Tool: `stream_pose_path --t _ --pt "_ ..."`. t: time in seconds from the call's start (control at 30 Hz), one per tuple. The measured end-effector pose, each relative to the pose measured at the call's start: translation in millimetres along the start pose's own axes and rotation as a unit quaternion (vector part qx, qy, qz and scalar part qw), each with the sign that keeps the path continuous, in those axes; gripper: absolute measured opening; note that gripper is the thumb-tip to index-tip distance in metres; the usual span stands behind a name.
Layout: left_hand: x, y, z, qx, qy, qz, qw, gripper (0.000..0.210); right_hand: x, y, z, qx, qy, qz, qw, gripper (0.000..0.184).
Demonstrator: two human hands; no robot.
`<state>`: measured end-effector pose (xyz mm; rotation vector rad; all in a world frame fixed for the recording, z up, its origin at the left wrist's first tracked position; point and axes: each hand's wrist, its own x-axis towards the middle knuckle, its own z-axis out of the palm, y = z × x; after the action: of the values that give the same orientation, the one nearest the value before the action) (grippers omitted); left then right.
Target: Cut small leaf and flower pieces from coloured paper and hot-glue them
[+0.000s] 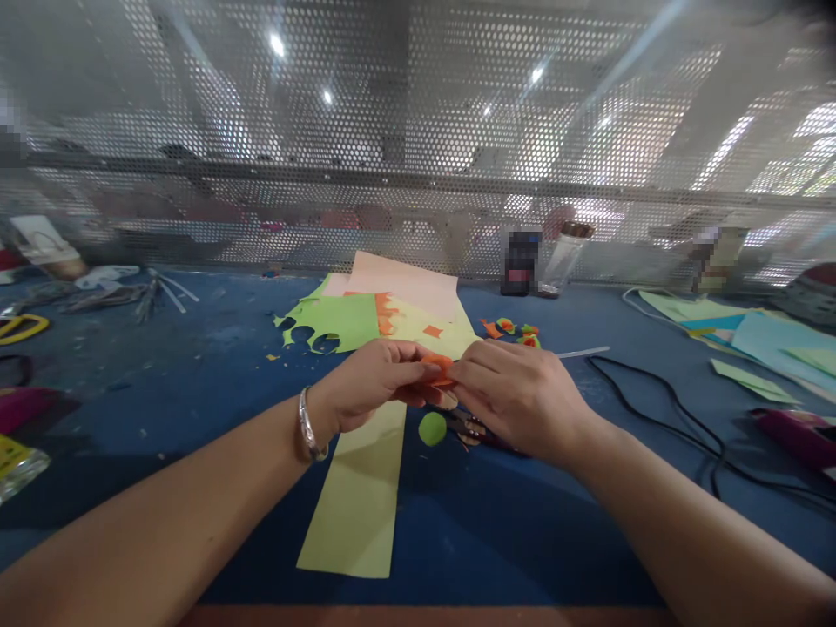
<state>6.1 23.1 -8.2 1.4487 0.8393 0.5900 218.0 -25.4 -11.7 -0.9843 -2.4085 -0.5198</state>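
Observation:
Both my hands meet over the middle of the blue table, pinching a small piece of orange paper (436,369). My left hand (375,383), with a silver bangle at the wrist, has its thumb and fingers closed on the piece's left side. Bent fingers of my right hand (522,387) grip its right side and hide part of it. Just below lies a green paper circle (432,428). Under my right hand is a dark object, mostly covered, that I cannot make out. A pale yellow paper strip (359,505) runs from beneath my left hand toward the table's front edge.
Behind my hands lie green paper with round cut-outs (340,320) and a pale pink sheet (405,274). Small orange and green paper pieces (509,326) sit to their right. A black cord (679,409) crosses the right side; yellow-handled scissors (24,328) lie far left. A perforated metal panel (418,113) stands behind.

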Motion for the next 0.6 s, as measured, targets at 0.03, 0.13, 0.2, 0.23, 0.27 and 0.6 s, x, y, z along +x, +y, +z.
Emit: stream_pose_path --t 0.03,0.13,0.2,0.23,0.27,0.6 --pt "0.9 -1.1 -0.1 -0.02 0.012 0.001 1.0 0.028 0.0 0.5 1.2 0.016 0.002 0.003 1.0 0.034" --pt "3.4 -2.9 -1.2 -0.055 0.032 0.013 0.998 0.028 -0.7 2.4 5.0 0.08 0.011 0.028 0.996 0.028" --pt "4.4 -3.4 -0.8 -0.062 0.03 0.022 0.997 0.029 -1.1 3.7 7.5 0.129 0.019 0.056 0.99 0.02" --pt "4.7 -3.6 -0.1 -0.065 0.028 0.029 0.997 0.03 -1.1 4.4 8.7 0.153 0.025 0.075 0.985 0.017" --pt "4.8 -3.8 0.9 -0.067 0.025 0.038 0.997 0.029 -1.0 5.0 9.9 0.176 0.03 0.096 0.979 0.014" --pt "5.4 -5.3 5.1 -0.062 0.033 0.09 0.993 0.024 1.7 10.8 20.9 0.295 0.043 0.229 0.926 0.005"
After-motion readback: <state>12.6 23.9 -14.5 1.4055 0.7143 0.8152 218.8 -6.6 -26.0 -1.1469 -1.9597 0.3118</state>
